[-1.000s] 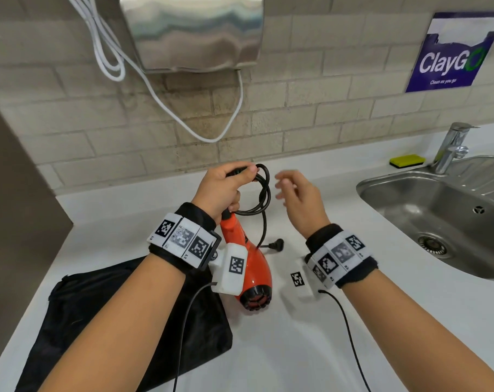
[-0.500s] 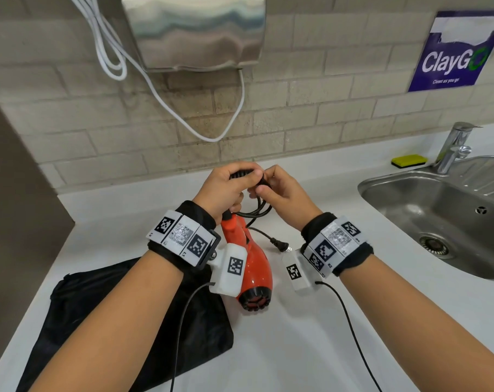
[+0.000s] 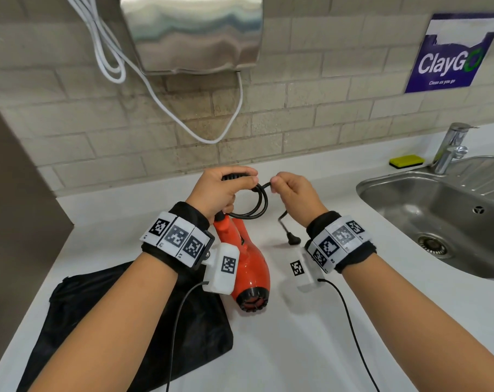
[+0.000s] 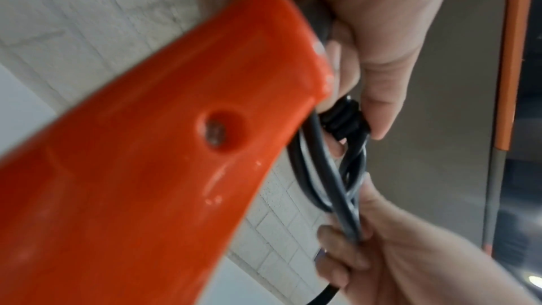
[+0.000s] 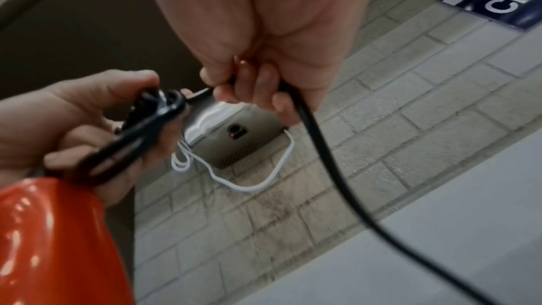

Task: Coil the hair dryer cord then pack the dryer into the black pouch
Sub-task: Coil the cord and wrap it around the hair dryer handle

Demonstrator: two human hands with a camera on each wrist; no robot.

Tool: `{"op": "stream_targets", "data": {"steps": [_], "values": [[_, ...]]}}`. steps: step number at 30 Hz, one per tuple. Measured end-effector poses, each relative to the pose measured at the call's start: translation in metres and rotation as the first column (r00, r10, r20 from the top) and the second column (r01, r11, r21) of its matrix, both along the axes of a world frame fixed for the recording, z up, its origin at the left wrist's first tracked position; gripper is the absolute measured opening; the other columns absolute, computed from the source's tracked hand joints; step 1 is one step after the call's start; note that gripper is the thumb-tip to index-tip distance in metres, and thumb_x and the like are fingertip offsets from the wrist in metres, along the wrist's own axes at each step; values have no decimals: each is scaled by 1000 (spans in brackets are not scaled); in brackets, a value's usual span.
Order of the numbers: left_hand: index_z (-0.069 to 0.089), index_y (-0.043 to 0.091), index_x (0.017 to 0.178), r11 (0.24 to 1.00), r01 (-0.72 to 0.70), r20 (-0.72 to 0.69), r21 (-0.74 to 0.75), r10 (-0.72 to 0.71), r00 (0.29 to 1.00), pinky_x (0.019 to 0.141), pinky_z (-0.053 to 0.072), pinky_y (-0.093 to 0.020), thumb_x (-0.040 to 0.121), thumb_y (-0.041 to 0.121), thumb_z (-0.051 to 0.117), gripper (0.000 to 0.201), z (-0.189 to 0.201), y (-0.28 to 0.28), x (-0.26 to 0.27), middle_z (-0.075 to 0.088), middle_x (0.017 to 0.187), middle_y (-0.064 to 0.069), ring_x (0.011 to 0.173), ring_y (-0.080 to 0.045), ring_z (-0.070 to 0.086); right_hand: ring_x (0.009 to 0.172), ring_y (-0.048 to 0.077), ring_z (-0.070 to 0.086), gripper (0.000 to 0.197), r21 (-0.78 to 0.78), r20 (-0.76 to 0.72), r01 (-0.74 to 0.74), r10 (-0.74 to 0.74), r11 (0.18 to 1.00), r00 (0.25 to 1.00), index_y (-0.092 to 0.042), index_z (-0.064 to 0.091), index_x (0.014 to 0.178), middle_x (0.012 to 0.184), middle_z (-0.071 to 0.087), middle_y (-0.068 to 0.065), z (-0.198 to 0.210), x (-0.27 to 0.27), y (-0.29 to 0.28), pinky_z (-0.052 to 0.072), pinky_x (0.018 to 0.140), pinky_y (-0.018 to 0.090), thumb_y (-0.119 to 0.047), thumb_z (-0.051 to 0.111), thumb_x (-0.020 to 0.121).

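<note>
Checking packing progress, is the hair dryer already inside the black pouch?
No, the orange hair dryer hangs from the left hand, outside the black pouch lying flat.

The head view looks down and forward over the white counter toward the brick wall, from above both forearms. Each wrist view looks up along its palm, very close. All three share the coiled cord and orange hair dryer.
</note>
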State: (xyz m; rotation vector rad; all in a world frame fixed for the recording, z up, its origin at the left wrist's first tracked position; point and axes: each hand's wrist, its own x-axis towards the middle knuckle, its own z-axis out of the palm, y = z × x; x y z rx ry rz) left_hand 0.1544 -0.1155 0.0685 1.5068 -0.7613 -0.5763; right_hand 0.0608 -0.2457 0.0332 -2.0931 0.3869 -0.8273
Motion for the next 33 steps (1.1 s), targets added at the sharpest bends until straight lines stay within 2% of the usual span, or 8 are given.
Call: {"op": "stream_targets", "data": {"steps": [4, 8, 14, 19, 22, 25, 28, 33], "values": [[70, 27, 91, 998, 44, 86, 39, -47, 995, 34, 23, -16, 78, 13, 70, 19, -1, -1, 1, 53, 58, 4, 32, -7, 23, 42, -1, 38, 39, -19, 110, 78, -75, 997, 991, -23, 43, 57, 49, 33, -7, 14, -1, 5, 32, 48, 12, -14, 45, 94], [67, 29, 102, 992, 96, 148, 78, -106, 983, 35, 24, -16, 77, 12, 71, 30, 0, -4, -4, 44, 39, 14, 33, -6, 25, 44, -5, 42, 28, -32, 178, 103, -96, 994, 979, -11, 50, 66, 49, 34, -8, 23, -4, 14, 33, 49, 11, -12, 45, 94], [68, 28, 89, 992, 99, 139, 84, -110, 984, 35, 25, -17, 76, 11, 72, 21, 2, -6, -10, 47, 42, 11, 32, -6, 28, 47, -4, 44, 29, -93, 195, 99, -79, 991, 978, 5, 59, 74, 51, 41, -8, 31, -7, 19, 34, 50, 10, -14, 48, 93], [67, 15, 95, 991, 96, 103, 89, -105, 989, 35, 25, -15, 81, 19, 67, 14, 4, -3, -12, 66, 73, -4, 32, -6, 29, 52, -2, 43, 23, -48, 168, 18, -9, 999, 986, -11, 57, 72, 57, 44, -6, 25, -10, 11, 34, 54, 12, -16, 48, 93], [66, 14, 95, 997, 42, 57, 59, -45, 997, 35, 25, -16, 83, 22, 66, 15, 3, -2, -12, 68, 78, -5, 31, -6, 28, 64, -1, 50, 14, -25, 79, -8, 10, 1000, 997, -18, 53, 78, 68, 53, -9, 9, -14, 2, 37, 62, 11, -13, 49, 91], [66, 14, 91, 1000, -1, 15, 24, 1, 1000, 34, 25, -15, 84, 21, 65, 10, 2, -3, -10, 67, 76, -3, 31, -5, 26, 70, 15, 46, 9, 22, -108, 10, -7, 1000, 994, -18, 55, 88, 85, 57, -7, -18, -18, -9, 38, 65, 20, -9, 53, 88], [66, 12, 93, 1000, -8, -18, 9, 8, 1000, 33, 25, -14, 84, 20, 64, 12, 2, -3, -11, 66, 75, -3, 33, -5, 25, 65, 5, 43, 15, 42, -345, 14, 1, 999, 939, -19, 56, 94, 100, 55, -4, -52, -20, -17, 37, 74, 25, -7, 54, 87], [67, 14, 88, 1000, 10, -6, 15, -10, 1000, 35, 29, -15, 82, 18, 66, 6, 2, -3, -11, 65, 74, -4, 41, -5, 41, 87, 16, 52, 14, 74, -558, 35, 12, 997, 830, -14, 55, 81, 93, 57, 2, -88, -23, -20, 38, 84, 27, -3, 49, 88]]}}
